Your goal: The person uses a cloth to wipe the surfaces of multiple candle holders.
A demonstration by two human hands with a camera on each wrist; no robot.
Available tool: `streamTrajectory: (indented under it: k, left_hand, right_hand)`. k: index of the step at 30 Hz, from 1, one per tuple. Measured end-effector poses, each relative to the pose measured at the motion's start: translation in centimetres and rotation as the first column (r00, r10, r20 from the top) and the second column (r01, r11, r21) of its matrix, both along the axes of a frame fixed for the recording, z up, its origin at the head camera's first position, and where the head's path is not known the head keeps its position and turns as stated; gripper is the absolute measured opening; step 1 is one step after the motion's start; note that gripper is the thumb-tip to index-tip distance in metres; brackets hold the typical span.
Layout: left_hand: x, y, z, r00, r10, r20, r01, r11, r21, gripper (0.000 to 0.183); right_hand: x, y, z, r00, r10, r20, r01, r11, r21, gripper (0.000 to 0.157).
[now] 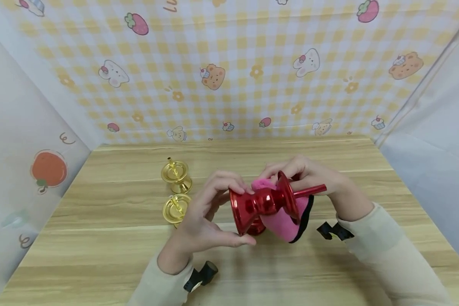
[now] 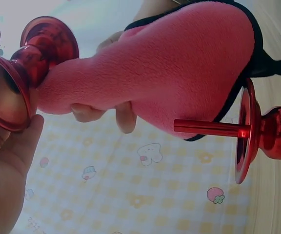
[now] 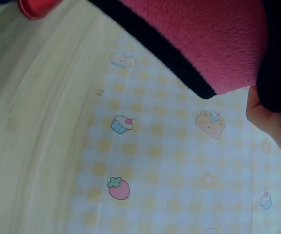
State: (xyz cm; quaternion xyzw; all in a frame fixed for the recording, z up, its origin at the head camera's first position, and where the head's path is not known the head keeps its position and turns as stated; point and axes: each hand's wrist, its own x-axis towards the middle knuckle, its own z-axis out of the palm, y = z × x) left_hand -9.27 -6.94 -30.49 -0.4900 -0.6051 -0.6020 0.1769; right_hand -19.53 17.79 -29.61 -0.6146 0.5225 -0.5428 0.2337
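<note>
My left hand (image 1: 210, 221) grips a shiny red candlestick (image 1: 265, 202) by its flared base, fingers over the top and thumb beneath. The candlestick is tipped on its side in the air, its thin spike pointing right. My right hand (image 1: 310, 174) holds a pink plush cloth (image 2: 179, 63) with black edging against the candlestick's middle. The cloth and candlestick hide part of the right fingers in the head view. A second red candlestick (image 2: 277, 131) stands upright on the table, mostly hidden below the held one in the head view.
Two gold candlesticks, one farther back (image 1: 180, 178) and one nearer (image 1: 174, 211), stand on the wood-grain table (image 1: 111, 221) left of my hands. A checked cloth backdrop (image 1: 237, 85) rises behind the table, with pale cloth walls at both sides.
</note>
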Motion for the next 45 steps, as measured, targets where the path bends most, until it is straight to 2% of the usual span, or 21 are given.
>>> streamTrajectory:
  k: [2,5,8,10,13,15,17,19,22,25,27,31,33,39,42,45]
  left_hand:
    - [-0.1,0.1,0.0,1.000,0.026,-0.007,-0.026,1.000,0.011,0.065]
    - [-0.2,0.2,0.0,0.997,0.072,0.000,-0.072,0.997,0.023,0.066]
    - [-0.4,0.1,-0.1,0.995,0.103,0.007,-0.103,0.994,0.036,0.068]
    - [-0.4,0.1,-0.2,0.993,0.115,0.010,-0.115,0.993,0.040,0.068]
    - [-0.4,0.0,-0.2,0.993,0.113,0.018,-0.114,0.993,0.042,0.067]
    - [-0.3,-0.1,-0.3,0.994,0.108,0.014,-0.108,0.993,0.042,0.067]
    - [-0.3,-0.1,-0.3,0.995,0.095,0.009,-0.095,0.995,0.038,0.067]
    - [-0.3,-0.1,-0.3,0.997,0.081,0.000,-0.081,0.996,0.027,0.067]
    - [-0.2,-0.1,-0.4,0.999,0.054,0.007,-0.054,0.999,0.005,0.066]
    - [-0.1,0.0,-0.3,1.000,0.014,0.021,-0.014,1.000,-0.017,0.066]
    - [0.0,0.0,-0.3,1.000,-0.014,0.025,0.014,0.999,-0.031,0.067]
    - [0.1,0.1,-0.3,0.999,-0.044,0.032,0.046,0.996,-0.072,0.073]
    - [0.1,0.2,-0.4,0.998,-0.035,0.046,0.039,0.995,-0.087,0.075]
    - [0.0,0.4,-0.5,0.992,0.011,0.128,0.003,0.994,-0.110,0.080]
    - [0.1,0.6,-0.6,0.991,0.027,0.130,-0.011,0.993,-0.122,0.081]
    - [0.1,0.6,-0.7,0.992,0.039,0.123,-0.024,0.992,-0.122,0.081]
  right_hand:
    - [0.2,0.3,-0.2,0.999,-0.038,0.010,0.038,0.999,-0.014,0.025]
    - [0.7,0.7,-0.6,0.987,-0.149,0.063,0.149,0.989,-0.003,0.034]
    - [1.3,0.8,-0.9,0.956,-0.268,0.120,0.266,0.963,0.031,0.046]
    - [1.5,0.7,-1.1,0.935,-0.331,0.127,0.328,0.944,0.045,0.048]
    - [1.8,0.4,-1.5,0.909,-0.389,0.149,0.386,0.921,0.051,0.046]
    - [2.0,0.1,-1.6,0.899,-0.395,0.188,0.394,0.918,0.048,0.045]
    - [2.0,-0.2,-1.8,0.897,-0.371,0.242,0.374,0.927,0.035,0.040]
    - [1.9,-0.6,-2.0,0.906,-0.330,0.267,0.342,0.940,0.001,0.034]
    - [1.5,-1.1,-2.0,0.936,-0.231,0.265,0.254,0.966,-0.056,0.026]
    - [0.8,-1.2,-1.6,0.967,-0.116,0.226,0.139,0.986,-0.090,0.028]
    - [0.2,-1.1,-1.0,0.981,-0.031,0.192,0.050,0.994,-0.095,0.036]
    - [-1.1,-0.9,0.6,0.997,0.063,0.049,-0.060,0.997,-0.055,0.045]
    - [-1.5,-0.8,1.5,0.997,0.081,-0.006,-0.081,0.997,-0.012,0.050]
    - [-2.0,-0.6,4.1,0.990,0.061,-0.131,-0.040,0.987,0.156,0.059]
    - [-2.0,-0.6,5.4,0.969,0.074,-0.234,-0.025,0.978,0.208,0.057]
    - [-2.0,-0.9,6.4,0.940,0.084,-0.332,-0.013,0.978,0.210,0.053]
